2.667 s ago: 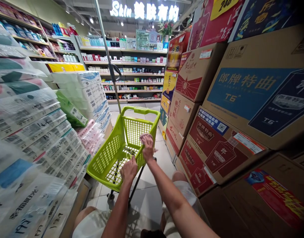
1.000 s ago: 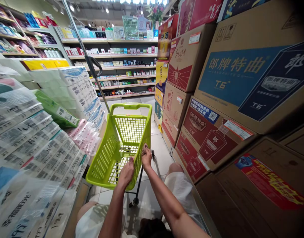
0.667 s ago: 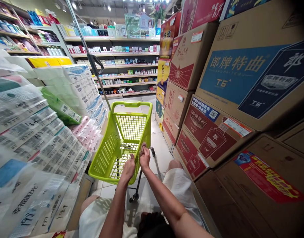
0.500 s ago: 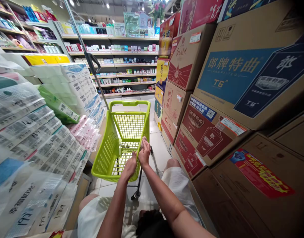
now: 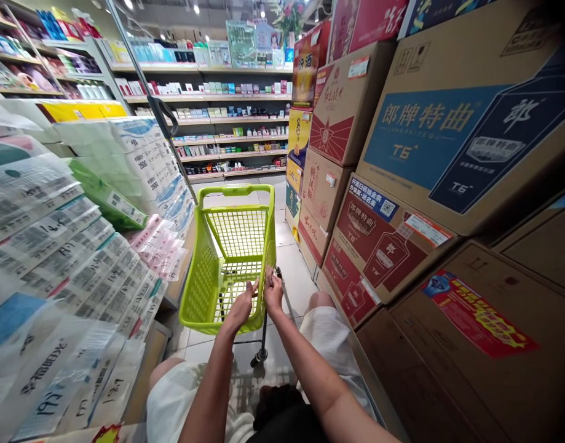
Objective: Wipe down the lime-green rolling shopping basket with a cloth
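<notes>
A lime-green shopping cart basket (image 5: 203,271) with slotted walls stands in front of me, nothing lying in it. My right hand (image 5: 273,292) is closed at the basket's right rim. A small greyish cloth (image 5: 268,273) shows at its fingers, mostly hidden by them. Just inside that same right wall is my left hand (image 5: 240,306), thumb raised and apart from the fingers, holding nothing that I can see. Its fingertips are close to the wall; whether they touch it is unclear. Below the basket a dark leg ends in a caster (image 5: 259,357).
Stacked liquor cartons (image 5: 402,147) rise close on my right. Wrapped paper packs (image 5: 74,258) are piled on my left. A tall metal pole with a dark handle (image 5: 163,117) slants beside the cart. Shelves of small goods (image 5: 208,98) span the far end of the tiled aisle.
My right hand has come down and nearer along the right rim. My left hand's thumb and fingers have parted. The basket has turned slightly.
</notes>
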Tool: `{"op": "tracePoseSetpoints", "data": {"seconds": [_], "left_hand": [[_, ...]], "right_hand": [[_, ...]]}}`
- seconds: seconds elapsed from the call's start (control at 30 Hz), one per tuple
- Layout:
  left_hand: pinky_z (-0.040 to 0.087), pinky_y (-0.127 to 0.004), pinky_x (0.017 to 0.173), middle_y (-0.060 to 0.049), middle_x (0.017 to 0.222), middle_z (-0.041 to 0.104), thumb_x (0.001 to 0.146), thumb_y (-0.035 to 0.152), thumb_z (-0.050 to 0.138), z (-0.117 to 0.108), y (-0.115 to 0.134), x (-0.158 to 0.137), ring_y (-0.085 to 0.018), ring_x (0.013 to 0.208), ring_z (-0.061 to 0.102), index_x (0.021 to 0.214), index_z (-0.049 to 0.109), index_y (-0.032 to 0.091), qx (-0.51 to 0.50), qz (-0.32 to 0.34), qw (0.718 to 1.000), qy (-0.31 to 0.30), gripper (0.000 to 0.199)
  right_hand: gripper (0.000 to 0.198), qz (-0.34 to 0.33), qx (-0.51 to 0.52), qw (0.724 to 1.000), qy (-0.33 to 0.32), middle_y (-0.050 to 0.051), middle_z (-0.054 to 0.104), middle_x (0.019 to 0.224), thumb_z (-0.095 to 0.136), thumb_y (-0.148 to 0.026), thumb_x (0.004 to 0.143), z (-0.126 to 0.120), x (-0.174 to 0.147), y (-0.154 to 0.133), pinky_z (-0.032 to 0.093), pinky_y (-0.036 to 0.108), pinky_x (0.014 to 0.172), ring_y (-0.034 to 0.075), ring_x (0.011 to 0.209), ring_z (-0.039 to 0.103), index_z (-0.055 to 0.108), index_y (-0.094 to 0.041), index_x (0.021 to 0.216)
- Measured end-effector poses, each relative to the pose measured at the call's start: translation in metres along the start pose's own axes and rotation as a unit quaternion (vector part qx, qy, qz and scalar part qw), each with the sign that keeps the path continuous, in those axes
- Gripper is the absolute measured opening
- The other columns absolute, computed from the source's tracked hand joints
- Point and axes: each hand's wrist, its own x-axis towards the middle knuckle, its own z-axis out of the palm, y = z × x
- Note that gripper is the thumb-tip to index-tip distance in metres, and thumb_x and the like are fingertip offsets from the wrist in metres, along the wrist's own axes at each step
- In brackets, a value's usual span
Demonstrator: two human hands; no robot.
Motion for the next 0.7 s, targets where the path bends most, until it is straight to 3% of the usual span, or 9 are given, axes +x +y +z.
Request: {"op": "tracePoseSetpoints", "data": {"seconds": [0.07, 0.17, 0.27, 0.4, 0.57, 0.7], "left_hand": [[0.041, -0.046, 0.110, -0.012, 0.142, 0.063, 0.096, 0.069, 0.000, -0.006, -0.006, -0.008, -0.030, 0.127, 0.062, 0.138, 0.063, 0.022, 0.032, -0.037, 0.999, 0.009, 0.089], [0.040, -0.050, 0.108, -0.014, 0.142, 0.062, 0.098, 0.065, 0.004, -0.017, -0.016, -0.022, -0.034, 0.130, 0.058, 0.135, 0.065, 0.022, 0.114, -0.092, 0.986, 0.076, 0.083], [0.037, -0.047, 0.111, -0.013, 0.129, 0.071, 0.102, 0.055, 0.011, -0.022, -0.024, -0.032, -0.031, 0.123, 0.062, 0.122, 0.072, 0.021, 0.199, -0.066, 0.970, 0.124, 0.073], [0.035, -0.044, 0.111, -0.009, 0.118, 0.075, 0.103, 0.044, 0.023, -0.017, -0.029, -0.037, -0.027, 0.119, 0.062, 0.110, 0.075, 0.025, 0.294, -0.027, 0.942, 0.158, 0.056], [0.039, -0.041, 0.102, -0.008, 0.122, 0.074, 0.103, 0.041, 0.026, -0.008, -0.027, -0.030, -0.026, 0.119, 0.059, 0.116, 0.073, 0.027, 0.327, -0.012, 0.927, 0.183, 0.051], [0.039, -0.042, 0.103, -0.009, 0.124, 0.073, 0.104, 0.043, 0.024, 0.001, -0.020, -0.022, -0.027, 0.120, 0.059, 0.117, 0.073, 0.023, 0.317, -0.019, 0.931, 0.179, 0.054]], "right_hand": [[0.029, 0.007, 0.001, 1.000, -0.013, 0.010, 0.072, 0.101, 0.056, -0.018, 0.079, -0.004, 0.000, 0.002, 0.054, 0.030, 0.092, 0.022, 0.097, 0.067, 0.077, -0.014, 0.100], [0.045, -0.042, 0.026, 0.998, -0.029, 0.010, 0.071, 0.118, 0.047, -0.010, 0.079, -0.006, 0.002, -0.004, 0.050, 0.028, 0.100, 0.020, 0.110, 0.066, 0.074, -0.014, 0.114], [0.045, -0.063, 0.026, 0.997, -0.039, 0.010, 0.069, 0.122, 0.045, -0.010, 0.080, -0.008, -0.006, -0.006, 0.048, 0.028, 0.104, 0.019, 0.115, 0.064, 0.074, -0.015, 0.114], [0.023, -0.014, -0.002, 0.998, -0.059, 0.008, 0.072, 0.100, 0.057, -0.019, 0.079, -0.010, -0.023, -0.001, 0.055, 0.030, 0.089, 0.021, 0.092, 0.068, 0.078, -0.017, 0.090], [0.048, -0.061, 0.011, 0.997, -0.050, 0.009, 0.068, 0.121, 0.049, -0.011, 0.079, -0.009, -0.030, -0.001, 0.047, 0.029, 0.105, 0.018, 0.116, 0.063, 0.074, -0.018, 0.119], [0.028, -0.016, -0.030, 0.999, -0.035, 0.008, 0.072, 0.096, 0.053, -0.021, 0.084, -0.014, -0.036, 0.011, 0.054, 0.030, 0.090, 0.020, 0.094, 0.067, 0.079, -0.018, 0.094]]}}
